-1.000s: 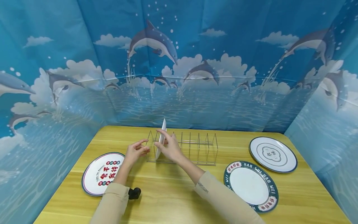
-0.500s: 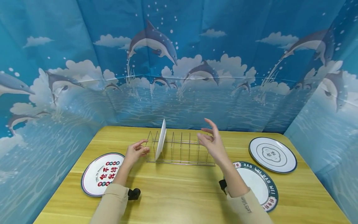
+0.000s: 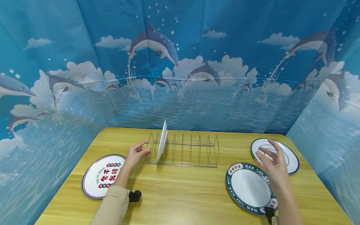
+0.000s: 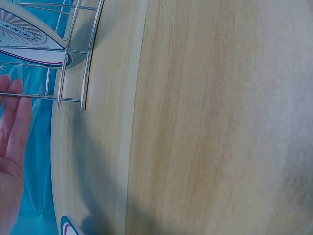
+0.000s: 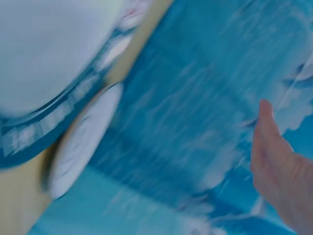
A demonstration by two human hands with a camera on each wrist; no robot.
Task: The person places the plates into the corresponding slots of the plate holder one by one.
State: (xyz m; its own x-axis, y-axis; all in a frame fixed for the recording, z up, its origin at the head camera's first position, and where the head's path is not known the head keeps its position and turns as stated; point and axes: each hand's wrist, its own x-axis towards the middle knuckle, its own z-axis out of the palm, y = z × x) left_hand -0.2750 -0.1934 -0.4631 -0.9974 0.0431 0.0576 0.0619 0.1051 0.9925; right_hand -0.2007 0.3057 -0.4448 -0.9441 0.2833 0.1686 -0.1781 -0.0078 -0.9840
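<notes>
A wire dish rack [image 3: 182, 164] stands toward the back of the table, with one white plate [image 3: 162, 142] upright near its left end. My left hand [image 3: 137, 154] holds the rack's left end; in the left wrist view the end wire crosses its fingers [image 4: 15, 117]. Empty, my right hand [image 3: 274, 161] is over the right side with fingers spread and slightly bent. Beneath and beside it lie a green-rimmed plate [image 3: 250, 187] and, farther back, a white plate with a dark edge [image 3: 289, 156], partly hidden by the hand. The right wrist view is blurred.
A white plate with red lettering [image 3: 102, 175] lies flat at the left, partly behind my left forearm. The wooden table [image 3: 174, 193] ends at a blue dolphin-print curtain [image 3: 197, 103] at the back and sides.
My right hand has left the upright plate and swept right, past the rack, to the plates on the right. The upright plate stays in the rack. My left hand has not moved.
</notes>
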